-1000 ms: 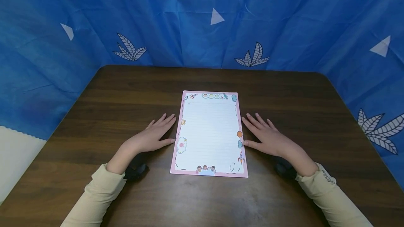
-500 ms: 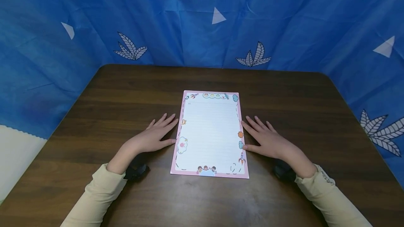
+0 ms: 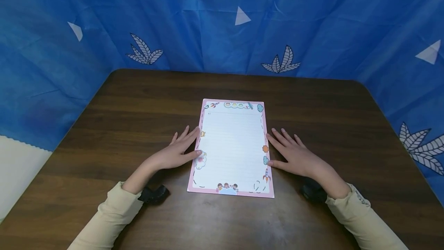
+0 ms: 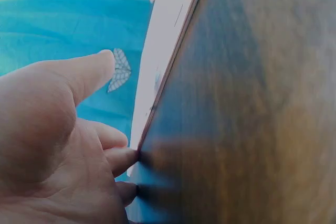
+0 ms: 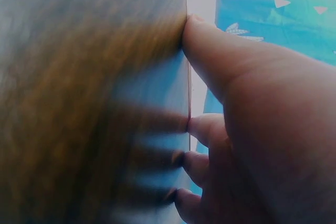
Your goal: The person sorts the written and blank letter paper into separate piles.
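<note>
A lined paper [image 3: 231,147] with a pink border and cartoon pictures lies flat, mid-table; whether it is one sheet or a thin pad I cannot tell. At its left edge is my left hand [image 3: 175,155], fingers spread and fairly straight. In the left wrist view that hand's thumb [image 4: 94,74] is held off the table, beside the paper's edge [image 4: 167,45]. My right hand [image 3: 300,159] lies palm down, its index finger and thumb at the paper's right edge. The right wrist view shows its thumb [image 5: 210,48] against that edge. Neither hand grips anything.
The dark wooden table [image 3: 312,103] has rounded far corners. Behind and beside it hangs a blue cloth [image 3: 194,22] with white leaves and triangles. Black straps [image 3: 154,195] sit at both wrists below the beige sleeves. A white surface [image 3: 19,173] shows at the far left.
My left hand has shifted right, so its thumb and index fingertip now overlap the paper's left border. The right hand has hardly moved. The head view has shifted slightly.
</note>
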Demonstrator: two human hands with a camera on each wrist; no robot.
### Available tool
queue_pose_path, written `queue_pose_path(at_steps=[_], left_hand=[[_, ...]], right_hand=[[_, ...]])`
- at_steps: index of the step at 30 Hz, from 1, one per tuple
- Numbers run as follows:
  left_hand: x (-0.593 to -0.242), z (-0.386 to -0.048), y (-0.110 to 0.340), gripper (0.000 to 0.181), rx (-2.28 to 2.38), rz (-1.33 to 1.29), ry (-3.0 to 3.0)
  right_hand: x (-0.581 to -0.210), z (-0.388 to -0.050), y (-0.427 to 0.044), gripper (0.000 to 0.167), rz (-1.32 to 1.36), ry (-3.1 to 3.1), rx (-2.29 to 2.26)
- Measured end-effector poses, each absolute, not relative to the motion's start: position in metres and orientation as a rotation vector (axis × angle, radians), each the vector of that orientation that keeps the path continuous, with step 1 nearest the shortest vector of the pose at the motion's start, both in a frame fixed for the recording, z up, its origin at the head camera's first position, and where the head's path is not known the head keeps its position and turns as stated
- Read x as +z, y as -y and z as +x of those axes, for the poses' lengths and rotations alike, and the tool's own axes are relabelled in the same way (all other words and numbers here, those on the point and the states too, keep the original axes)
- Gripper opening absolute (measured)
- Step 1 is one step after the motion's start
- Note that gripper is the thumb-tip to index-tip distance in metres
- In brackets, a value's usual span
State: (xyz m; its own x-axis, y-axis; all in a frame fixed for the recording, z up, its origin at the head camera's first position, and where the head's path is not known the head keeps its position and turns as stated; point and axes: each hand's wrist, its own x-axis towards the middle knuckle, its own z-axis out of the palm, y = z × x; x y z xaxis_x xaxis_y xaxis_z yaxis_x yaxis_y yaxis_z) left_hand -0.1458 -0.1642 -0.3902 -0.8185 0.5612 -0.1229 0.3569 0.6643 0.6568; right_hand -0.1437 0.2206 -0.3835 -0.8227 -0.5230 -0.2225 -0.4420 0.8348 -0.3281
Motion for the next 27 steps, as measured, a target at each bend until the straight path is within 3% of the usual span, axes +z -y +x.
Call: queue_pose_path(at_steps=[20, 27], left_hand=[[-0.3926, -0.1463, 0.1596, 0.075, 1.155, 0.717, -2.472], [-0.3894, -0.1459, 0.1558, 0.066, 1.402, 0.578, -2.401]], right_hand=[[-0.3845, -0.1441, -0.2205, 0.091, -0.723, -2.709, -0.387], [-0.3845, -0.1442, -0.2203, 0.091, -0.720, -2.707, -0.392]])
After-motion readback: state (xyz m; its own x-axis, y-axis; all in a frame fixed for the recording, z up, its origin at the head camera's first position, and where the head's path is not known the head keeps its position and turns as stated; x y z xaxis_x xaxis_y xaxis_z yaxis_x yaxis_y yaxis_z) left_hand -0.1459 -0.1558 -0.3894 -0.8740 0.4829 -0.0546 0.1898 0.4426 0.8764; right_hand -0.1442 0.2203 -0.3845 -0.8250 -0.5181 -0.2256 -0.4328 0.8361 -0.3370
